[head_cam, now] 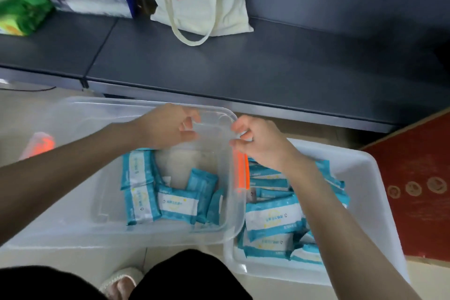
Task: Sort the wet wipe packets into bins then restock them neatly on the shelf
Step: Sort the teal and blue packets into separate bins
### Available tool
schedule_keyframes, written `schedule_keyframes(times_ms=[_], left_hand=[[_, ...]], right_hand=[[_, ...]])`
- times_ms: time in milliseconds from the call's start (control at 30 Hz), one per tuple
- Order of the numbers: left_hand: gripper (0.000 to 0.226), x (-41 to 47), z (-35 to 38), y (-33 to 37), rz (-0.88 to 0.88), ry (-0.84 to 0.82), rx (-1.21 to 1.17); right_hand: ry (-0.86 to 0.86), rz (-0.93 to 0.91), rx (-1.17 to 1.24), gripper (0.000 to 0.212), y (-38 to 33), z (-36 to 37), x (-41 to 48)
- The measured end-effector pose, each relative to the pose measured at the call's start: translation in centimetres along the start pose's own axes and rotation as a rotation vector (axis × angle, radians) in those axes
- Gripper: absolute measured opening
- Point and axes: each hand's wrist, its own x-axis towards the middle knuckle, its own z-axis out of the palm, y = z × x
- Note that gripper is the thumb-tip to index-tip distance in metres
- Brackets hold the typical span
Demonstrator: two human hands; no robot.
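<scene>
Your left hand (168, 126) and right hand (263, 143) both curl their fingers on the far right corner of the clear bin (97, 102). Packets (176, 202) lie loose inside it, and more fill the white bin (353, 161). If you're shifting it, keep it level so nothing slides.

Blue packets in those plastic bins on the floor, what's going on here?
Someone works over two bins on the beige floor. The left hand and right hand both grip the far right rim of the clear plastic bin with orange latches, which holds a few teal-and-white wet wipe packets. The white plastic bin beside it holds many more.
</scene>
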Motion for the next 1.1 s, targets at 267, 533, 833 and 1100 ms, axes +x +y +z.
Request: schedule_keyframes(times_ms=[267, 533, 833, 1100], left_hand=[[0.041, -4.3, 4.8, -11.6, -0.388, -0.131, -0.074], [0.080, -2.9, 10.9, -16.1, -0.679, -0.057, -0.173], [0.092, -0.1, 13.1, -17.4, -0.904, 0.170, -0.444], [0.039, -1.9, 11.1, -18.7, -1.053, 0.161, -0.908]], right_hand=[[-0.232, -0.048, -0.060, 0.024, -3.9, 9.9, 5.7], [-0.519, 0.177, -0.117, 0.039, -2.4, 18.4, 8.3], [-0.639, 0.250, -0.293, 0.054, -0.3, 22.8, 7.7], [-0.437, 0.611, 0.022, 0.036, 2.2, 19.4, 8.2]])
